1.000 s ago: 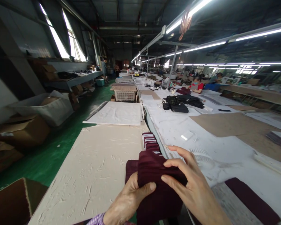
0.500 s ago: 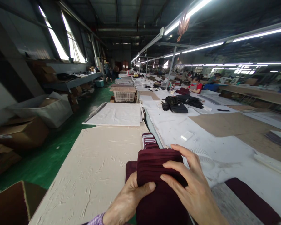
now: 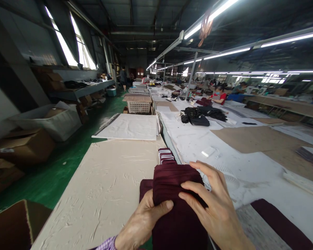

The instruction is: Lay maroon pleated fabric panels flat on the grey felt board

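A thick stack of maroon fabric pieces [image 3: 176, 215] stands upright before me, its layered edges showing near the top. My left hand [image 3: 146, 215] grips its left side, with the thumb across the front and the other fingers hidden behind. On the upper right, my right hand [image 3: 211, 198] touches the layers with its fingertips, thumb and fingers apart. Just beyond lies a pile of maroon pieces with white strips [image 3: 167, 156]. Another maroon piece [image 3: 145, 187] shows partly behind the stack at left.
A beige-covered table [image 3: 101, 184] spreads to the left. On the white table [image 3: 187, 139] at right are a black garment pile [image 3: 198, 114], brown paper [image 3: 245, 139] and a long maroon piece [image 3: 281, 222]. A slatted basket [image 3: 138, 106] stands ahead. A person in red [image 3: 219, 98] is farther off.
The upper layers of the stack have shifted slightly under my right fingertips. Both hands stay almost in place. A person far down the aisle has moved a little to the right.
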The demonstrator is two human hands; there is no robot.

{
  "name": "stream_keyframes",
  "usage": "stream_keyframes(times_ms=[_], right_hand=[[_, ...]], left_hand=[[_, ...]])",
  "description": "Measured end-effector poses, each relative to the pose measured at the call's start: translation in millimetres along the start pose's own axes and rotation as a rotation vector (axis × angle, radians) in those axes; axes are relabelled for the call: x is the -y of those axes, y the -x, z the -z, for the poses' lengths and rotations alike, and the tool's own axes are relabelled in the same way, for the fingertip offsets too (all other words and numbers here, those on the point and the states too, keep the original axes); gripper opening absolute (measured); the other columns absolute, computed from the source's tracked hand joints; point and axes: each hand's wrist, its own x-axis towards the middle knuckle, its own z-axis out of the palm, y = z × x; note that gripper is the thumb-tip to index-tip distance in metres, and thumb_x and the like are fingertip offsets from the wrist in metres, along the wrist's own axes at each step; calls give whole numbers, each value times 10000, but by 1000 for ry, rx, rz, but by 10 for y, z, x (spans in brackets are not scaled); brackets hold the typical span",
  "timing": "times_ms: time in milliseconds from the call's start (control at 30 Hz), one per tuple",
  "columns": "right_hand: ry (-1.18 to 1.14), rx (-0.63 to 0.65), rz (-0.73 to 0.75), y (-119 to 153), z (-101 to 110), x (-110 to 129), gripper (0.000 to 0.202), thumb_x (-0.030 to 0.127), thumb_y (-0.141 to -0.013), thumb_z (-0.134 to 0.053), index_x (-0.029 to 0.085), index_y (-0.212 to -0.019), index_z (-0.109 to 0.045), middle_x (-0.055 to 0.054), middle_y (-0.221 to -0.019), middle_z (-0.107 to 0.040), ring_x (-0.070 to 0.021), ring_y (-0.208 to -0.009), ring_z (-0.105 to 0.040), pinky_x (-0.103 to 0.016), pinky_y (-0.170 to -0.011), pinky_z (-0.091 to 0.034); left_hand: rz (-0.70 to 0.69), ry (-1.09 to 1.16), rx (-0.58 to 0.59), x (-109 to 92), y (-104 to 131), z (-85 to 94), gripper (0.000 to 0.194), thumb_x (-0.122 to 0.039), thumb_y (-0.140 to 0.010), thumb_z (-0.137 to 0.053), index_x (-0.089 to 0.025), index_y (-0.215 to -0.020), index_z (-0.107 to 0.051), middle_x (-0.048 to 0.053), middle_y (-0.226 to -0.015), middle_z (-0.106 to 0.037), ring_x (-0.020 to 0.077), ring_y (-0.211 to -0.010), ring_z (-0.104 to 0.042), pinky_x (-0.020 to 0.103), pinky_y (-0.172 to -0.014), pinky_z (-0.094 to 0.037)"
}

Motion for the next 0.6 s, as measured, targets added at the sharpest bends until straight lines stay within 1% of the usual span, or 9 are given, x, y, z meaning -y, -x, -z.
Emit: stream_keyframes(times_ms=[100,167,233,267,333,400,467,533,600], right_hand=[[-13,-16,-30,33,9,-55,65,184,-819,-640,214,-862,-601,-93,-1213,-488,-278,-1138,-477,-470,-900,-457],[-67,20,-133,94,20,-122,82,280,-813,-654,213,-809,-609,-93,-1216,-493,-287,-1131,-489,-473,-892,-467],[-164,102,-290,177,23,-181,145,361,-805,-652,217,-806,-635,-89,-1258,-477,-293,-1156,-488,-457,-897,-483],[-229,152,-364,224,21,-199,160,382,-803,-647,224,-834,-653,-84,-1287,-466,-291,-1180,-480,-441,-910,-487],[-385,238,-482,316,10,-205,211,393,-805,-637,252,-957,-675,-70,-1326,-462,-280,-1226,-462,-409,-957,-475],[-551,294,-568,396,0,-179,341,399,-788,-654,278,-1106,-646,-62,-1308,-510,-272,-1239,-466,-390,-1000,-447],[-715,367,-638,454,1,-141,476,411,-753,-685,289,-1204,-598,-56,-1271,-567,-277,-1219,-497,-390,-1004,-443],[-844,459,-694,486,14,-109,550,415,-723,-707,286,-1241,-574,-57,-1249,-603,-289,-1189,-531,-405,-990,-455],[-893,510,-728,491,28,-81,554,403,-717,-713,271,-1239,-580,-67,-1231,-625,-294,-1166,-553,-417,-988,-454]], left_hand=[[-14,25,-41,19,-19,10,249,-204,-738,-706,-189,-986,-720,64,-879,-760,191,-765,-696,292,-748,-527],[-17,51,-69,21,-27,29,215,-205,-724,-719,-169,-936,-726,70,-847,-760,187,-730,-696,281,-716,-530],[-21,79,-105,11,-36,53,191,-200,-705,-735,-151,-889,-724,78,-822,-759,190,-720,-696,277,-702,-532],[-26,92,-125,5,-44,63,187,-198,-698,-740,-146,-877,-719,79,-813,-758,189,-716,-696,276,-698,-534],[-44,110,-157,-6,-64,75,185,-193,-692,-746,-145,-867,-711,71,-790,-755,183,-703,-694,275,-694,-535],[-64,123,-175,-5,-88,72,187,-190,-688,-748,-146,-864,-705,63,-777,-752,175,-693,-691,277,-694,-537],[-72,134,-182,4,-110,60,184,-189,-676,-757,-142,-845,-703,64,-774,-752,174,-689,-689,277,-689,-538],[-66,151,-196,13,-124,48,184,-189,-658,-770,-138,-821,-703,65,-760,-753,168,-667,-687,262,-662,-537],[-68,164,-215,14,-132,38,186,-184,-654,-774,-141,-820,-704,59,-753,-754,157,-650,-685,241,-642,-534]])
